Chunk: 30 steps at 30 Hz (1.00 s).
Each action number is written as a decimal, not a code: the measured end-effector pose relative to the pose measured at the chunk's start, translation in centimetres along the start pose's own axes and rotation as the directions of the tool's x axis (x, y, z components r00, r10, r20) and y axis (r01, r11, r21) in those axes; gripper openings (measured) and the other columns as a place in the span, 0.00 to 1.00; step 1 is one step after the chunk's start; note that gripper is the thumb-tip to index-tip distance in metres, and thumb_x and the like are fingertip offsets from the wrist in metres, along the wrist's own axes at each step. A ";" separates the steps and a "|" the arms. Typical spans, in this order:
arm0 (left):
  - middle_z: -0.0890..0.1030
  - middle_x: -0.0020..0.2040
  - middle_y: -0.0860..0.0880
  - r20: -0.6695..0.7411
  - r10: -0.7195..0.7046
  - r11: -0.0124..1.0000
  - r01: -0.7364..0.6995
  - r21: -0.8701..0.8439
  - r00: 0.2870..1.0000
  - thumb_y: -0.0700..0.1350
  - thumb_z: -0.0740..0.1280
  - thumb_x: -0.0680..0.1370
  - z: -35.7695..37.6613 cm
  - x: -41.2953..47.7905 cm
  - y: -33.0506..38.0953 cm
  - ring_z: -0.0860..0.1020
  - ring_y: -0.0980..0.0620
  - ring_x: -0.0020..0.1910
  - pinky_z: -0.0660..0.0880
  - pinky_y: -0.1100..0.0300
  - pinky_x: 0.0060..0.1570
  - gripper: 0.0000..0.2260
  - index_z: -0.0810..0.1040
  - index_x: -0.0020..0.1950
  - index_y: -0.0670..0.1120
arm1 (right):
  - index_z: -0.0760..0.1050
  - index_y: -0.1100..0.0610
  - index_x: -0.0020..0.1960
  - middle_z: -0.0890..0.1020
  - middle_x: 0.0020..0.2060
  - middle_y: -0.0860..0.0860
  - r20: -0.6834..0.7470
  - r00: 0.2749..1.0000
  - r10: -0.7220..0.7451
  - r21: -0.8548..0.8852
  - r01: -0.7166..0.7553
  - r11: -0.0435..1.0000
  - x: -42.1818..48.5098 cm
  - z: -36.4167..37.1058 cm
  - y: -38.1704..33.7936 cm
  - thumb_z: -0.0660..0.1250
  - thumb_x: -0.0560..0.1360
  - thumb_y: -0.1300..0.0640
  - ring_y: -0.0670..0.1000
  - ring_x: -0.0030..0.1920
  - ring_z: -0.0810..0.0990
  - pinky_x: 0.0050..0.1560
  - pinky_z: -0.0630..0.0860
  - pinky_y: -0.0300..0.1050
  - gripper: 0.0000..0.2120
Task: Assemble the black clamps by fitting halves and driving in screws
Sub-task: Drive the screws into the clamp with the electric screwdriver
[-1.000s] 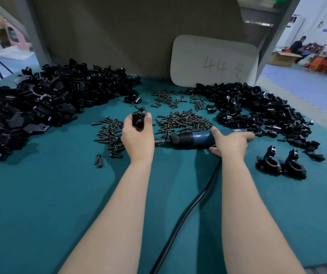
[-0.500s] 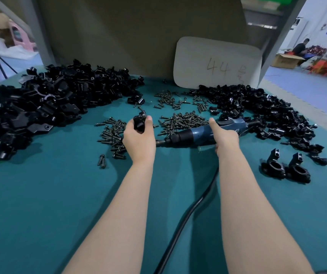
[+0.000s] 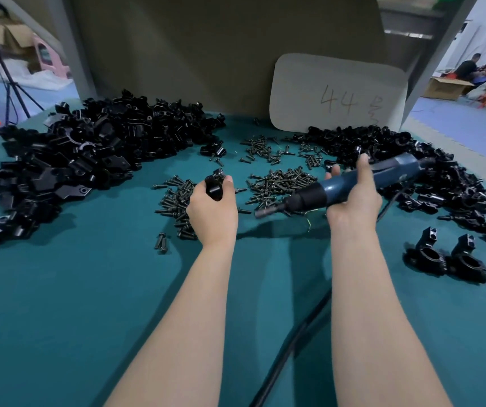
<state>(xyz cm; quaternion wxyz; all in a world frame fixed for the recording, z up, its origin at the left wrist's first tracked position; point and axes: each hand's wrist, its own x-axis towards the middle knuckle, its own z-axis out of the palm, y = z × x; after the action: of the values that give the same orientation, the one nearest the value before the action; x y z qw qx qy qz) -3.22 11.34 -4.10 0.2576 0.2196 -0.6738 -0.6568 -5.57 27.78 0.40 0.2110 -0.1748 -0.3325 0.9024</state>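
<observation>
Progress looks early: two assembled clamps stand lower right; heaps of halves and screws wait. Your left hand grips a clamp mid-frame, your right hand grips the screwdriver.

The left hand grips a black clamp just left of the screw pile on the teal table. The right hand holds a blue electric screwdriver just right of that pile, with its bit at the pile's near edge. A left heap of clamp halves and a right heap flank the pile. Two assembled clamps sit well to its right.
</observation>
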 end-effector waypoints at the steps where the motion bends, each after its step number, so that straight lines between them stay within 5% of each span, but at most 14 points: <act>1: 0.83 0.46 0.48 0.001 0.011 0.999 -0.011 0.041 1.000 0.54 0.66 0.78 0.0 0.0 -0.1 0.81 0.51 0.46 0.76 0.57 0.44 0.12 0.79 0.52 0.45 | 0.71 0.56 0.50 0.79 0.51 0.54 -0.019 1.000 0.023 0.081 -0.022 0.996 0.1 0.2 -0.3 0.72 0.73 0.54 0.52 0.47 0.82 0.49 0.81 0.50 0.12; 5: 0.82 0.41 0.50 0.035 0.055 0.983 -0.060 0.172 0.998 0.54 0.66 0.77 -0.1 0.1 -0.4 0.79 0.51 0.39 0.72 0.59 0.35 0.12 0.78 0.48 0.46 | 0.71 0.52 0.49 0.79 0.51 0.50 -0.075 0.995 0.062 0.213 -0.045 0.976 0.2 0.3 -0.6 0.72 0.72 0.44 0.50 0.48 0.82 0.54 0.79 0.48 0.15; 11: 0.74 0.36 0.52 0.090 0.141 0.881 -0.166 0.443 0.986 0.55 0.66 0.77 0.1 0.2 -0.5 0.72 0.54 0.31 0.64 0.62 0.27 0.13 0.74 0.47 0.45 | 0.74 0.55 0.45 0.78 0.38 0.51 -0.045 0.993 0.105 0.495 -0.069 0.866 -0.1 -0.7 0.4 0.71 0.74 0.54 0.51 0.40 0.80 0.51 0.79 0.47 0.07; 15: 0.73 0.37 0.51 0.117 0.187 0.818 -0.220 0.532 0.975 0.55 0.66 0.77 0.2 -0.1 -0.5 0.72 0.48 0.35 0.67 0.59 0.35 0.12 0.73 0.50 0.46 | 0.74 0.55 0.47 0.78 0.39 0.51 -0.036 0.993 0.115 0.445 -0.087 0.891 -0.6 -0.7 1.0 0.72 0.74 0.52 0.50 0.41 0.80 0.42 0.79 0.44 0.08; 20: 0.72 0.34 0.51 0.116 0.204 0.776 -0.233 0.586 0.972 0.54 0.66 0.77 0.1 -0.1 -0.4 0.71 0.47 0.34 0.65 0.58 0.34 0.14 0.75 0.52 0.44 | 0.73 0.55 0.60 0.79 0.43 0.51 -0.008 0.996 0.087 0.364 -0.078 0.928 -0.7 -0.4 1.5 0.73 0.72 0.49 0.49 0.44 0.81 0.48 0.79 0.45 0.20; 24: 0.70 0.31 0.52 0.123 0.197 0.771 -0.231 0.594 0.973 0.54 0.66 0.77 0.2 -0.2 -0.4 0.72 0.47 0.33 0.64 0.58 0.32 0.13 0.73 0.49 0.45 | 0.74 0.54 0.57 0.79 0.42 0.52 -0.023 0.997 0.079 0.379 -0.064 0.923 -0.7 -0.4 1.6 0.72 0.73 0.52 0.50 0.42 0.80 0.51 0.79 0.45 0.15; 30: 0.77 0.38 0.48 0.123 0.193 0.759 -0.227 0.610 0.974 0.54 0.66 0.78 0.3 0.0 -0.6 0.73 0.46 0.35 0.67 0.57 0.34 0.15 0.75 0.54 0.44 | 0.74 0.54 0.52 0.78 0.38 0.51 -0.039 0.995 0.094 0.419 -0.069 0.905 -1.0 -0.7 2.0 0.72 0.73 0.54 0.50 0.39 0.80 0.42 0.79 0.44 0.12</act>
<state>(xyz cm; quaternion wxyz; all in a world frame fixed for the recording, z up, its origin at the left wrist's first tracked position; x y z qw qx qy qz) -3.43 11.54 -4.69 0.2251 0.1977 -0.8788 -0.3715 -4.93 26.33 -1.26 0.2152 -0.1658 -0.1180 0.9551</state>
